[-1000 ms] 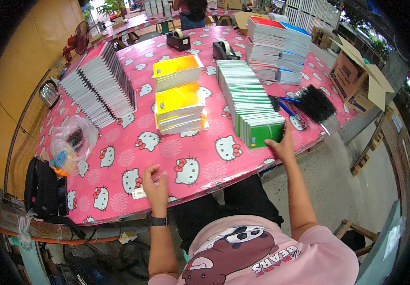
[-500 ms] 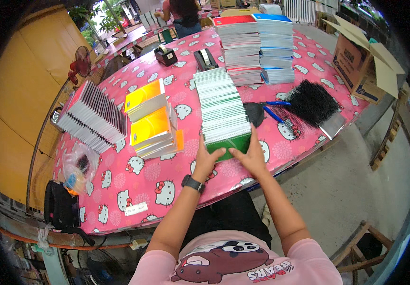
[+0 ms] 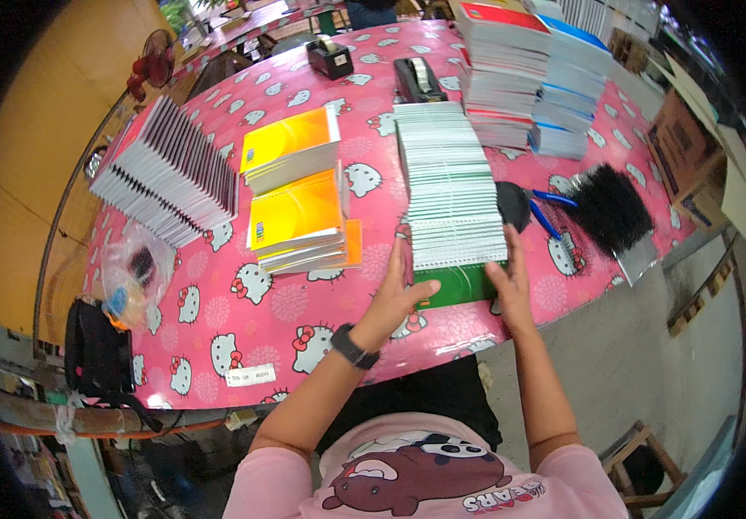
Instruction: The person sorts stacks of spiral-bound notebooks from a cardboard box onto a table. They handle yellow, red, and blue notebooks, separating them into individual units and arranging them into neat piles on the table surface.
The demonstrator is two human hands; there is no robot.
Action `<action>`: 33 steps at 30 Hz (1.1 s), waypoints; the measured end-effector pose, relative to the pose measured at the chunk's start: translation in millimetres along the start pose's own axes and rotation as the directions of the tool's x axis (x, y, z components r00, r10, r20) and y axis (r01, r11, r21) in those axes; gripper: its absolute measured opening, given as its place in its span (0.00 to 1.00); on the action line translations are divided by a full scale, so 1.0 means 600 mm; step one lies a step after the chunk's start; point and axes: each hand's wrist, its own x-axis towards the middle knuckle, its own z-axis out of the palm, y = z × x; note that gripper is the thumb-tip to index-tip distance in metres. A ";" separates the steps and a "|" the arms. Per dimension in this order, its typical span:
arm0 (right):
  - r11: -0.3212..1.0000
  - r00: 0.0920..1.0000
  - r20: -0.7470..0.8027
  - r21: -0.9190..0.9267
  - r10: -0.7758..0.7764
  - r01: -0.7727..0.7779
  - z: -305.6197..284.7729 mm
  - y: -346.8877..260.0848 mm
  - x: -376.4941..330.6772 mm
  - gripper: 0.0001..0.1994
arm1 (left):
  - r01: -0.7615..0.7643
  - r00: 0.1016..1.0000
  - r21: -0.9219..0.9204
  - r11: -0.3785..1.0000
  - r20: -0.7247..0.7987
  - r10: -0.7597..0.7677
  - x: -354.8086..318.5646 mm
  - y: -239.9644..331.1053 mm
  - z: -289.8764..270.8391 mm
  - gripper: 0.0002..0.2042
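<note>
A long row of white-paged notebooks with green covers (image 3: 451, 208) leans on the table in front of me, spiral edges toward me. The nearest green cover (image 3: 455, 287) lies tilted at its near end. My left hand (image 3: 394, 294), with a black watch on its wrist, grips the near left side, its thumb on the green cover. From the right side my right hand (image 3: 513, 281) grips the same end, thumb on the cover's right corner and fingers along the edge. The undersides of the notebooks are hidden.
Yellow notebooks (image 3: 295, 212) and a spiral-bound stack (image 3: 169, 173) stand left. Red-covered (image 3: 502, 78) and blue-covered stacks (image 3: 570, 91) rise at the back right. Blue-handled pliers (image 3: 547, 216) lie beside black spiral coils (image 3: 611, 212). Tape dispensers (image 3: 331, 59) and a carton (image 3: 688, 147) stand farther off.
My thumbs have moved apart on the green cover, from near its middle toward its two sides. The whole view has shifted, so the table's contents appear farther right.
</note>
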 end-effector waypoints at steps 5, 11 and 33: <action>0.951 0.930 -0.272 -0.250 -0.247 0.179 -0.016 -0.050 -0.037 0.20 | 0.094 0.882 0.366 0.926 -0.463 0.093 -0.099 0.018 -0.191 0.34; 0.931 0.925 0.311 -0.217 -0.218 0.293 0.151 -0.055 -0.120 0.09 | -0.166 0.806 0.733 0.660 -0.285 0.519 -0.038 -0.009 -0.333 0.30; 0.798 0.867 0.347 0.368 0.359 -0.478 0.304 0.015 -0.020 0.29 | -0.249 0.910 -0.315 0.916 -0.399 0.110 0.098 -0.025 -0.342 0.18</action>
